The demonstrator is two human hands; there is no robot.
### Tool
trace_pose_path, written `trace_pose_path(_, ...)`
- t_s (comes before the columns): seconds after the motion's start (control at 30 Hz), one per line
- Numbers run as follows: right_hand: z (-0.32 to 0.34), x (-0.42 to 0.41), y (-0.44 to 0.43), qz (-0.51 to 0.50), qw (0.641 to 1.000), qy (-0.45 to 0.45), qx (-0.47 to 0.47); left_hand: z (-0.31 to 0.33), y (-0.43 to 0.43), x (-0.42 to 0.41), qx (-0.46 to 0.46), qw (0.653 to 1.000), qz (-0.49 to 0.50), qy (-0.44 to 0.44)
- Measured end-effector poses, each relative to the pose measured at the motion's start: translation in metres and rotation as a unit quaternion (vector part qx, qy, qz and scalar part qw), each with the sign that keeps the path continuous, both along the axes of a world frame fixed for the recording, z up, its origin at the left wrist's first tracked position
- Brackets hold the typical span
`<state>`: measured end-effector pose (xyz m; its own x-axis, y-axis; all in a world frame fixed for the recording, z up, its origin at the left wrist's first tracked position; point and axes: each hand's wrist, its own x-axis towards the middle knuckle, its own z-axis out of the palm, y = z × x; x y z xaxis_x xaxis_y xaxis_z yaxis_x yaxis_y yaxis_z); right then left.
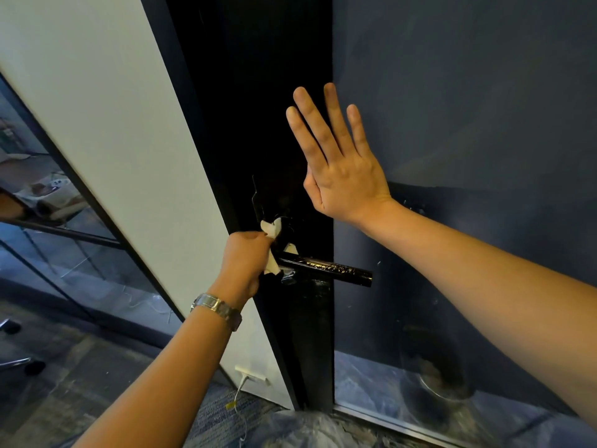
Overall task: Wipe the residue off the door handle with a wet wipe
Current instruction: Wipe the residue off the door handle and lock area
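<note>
A black lever door handle [332,270] sticks out to the right from the edge of a dark door [277,108]; shiny smears show along its top. My left hand [244,261], with a metal watch at the wrist, is shut on a crumpled white wet wipe [272,231] and presses it against the handle's base by the lock plate. My right hand [339,160] lies flat, fingers spread, on the door above the handle, holding nothing.
A white wall panel [129,124] stands left of the door, with a socket and cable [250,378] low down. A glass partition [48,205] lies further left. A dark blue glass panel [468,108] fills the right. Carpet covers the floor.
</note>
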<state>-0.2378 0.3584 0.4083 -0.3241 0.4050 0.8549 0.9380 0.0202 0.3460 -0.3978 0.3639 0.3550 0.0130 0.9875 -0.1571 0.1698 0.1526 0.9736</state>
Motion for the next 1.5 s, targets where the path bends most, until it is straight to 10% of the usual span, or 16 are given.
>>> trace_pose_path(0.17,0.001,0.001,0.000,-0.002,1.000,0.000,-0.006,-0.003,-0.002,-0.004,-0.167,0.963,-0.034,-0.208)
trace_pose_path(0.63,0.002,0.000,-0.003,0.014,1.000,0.013,-0.008,0.007,-0.001,-0.006,-0.227,0.932,-0.072,-0.272)
trace_pose_path(1.1,-0.002,0.006,-0.022,0.045,0.993,0.016,-0.110,0.006,-0.009,-0.015,0.003,0.998,-0.047,-0.030)
trace_pose_path(1.5,-0.030,-0.001,-0.055,0.152,0.951,0.160,-0.216,-0.010,-0.018,-0.016,0.229,0.966,0.011,0.117)
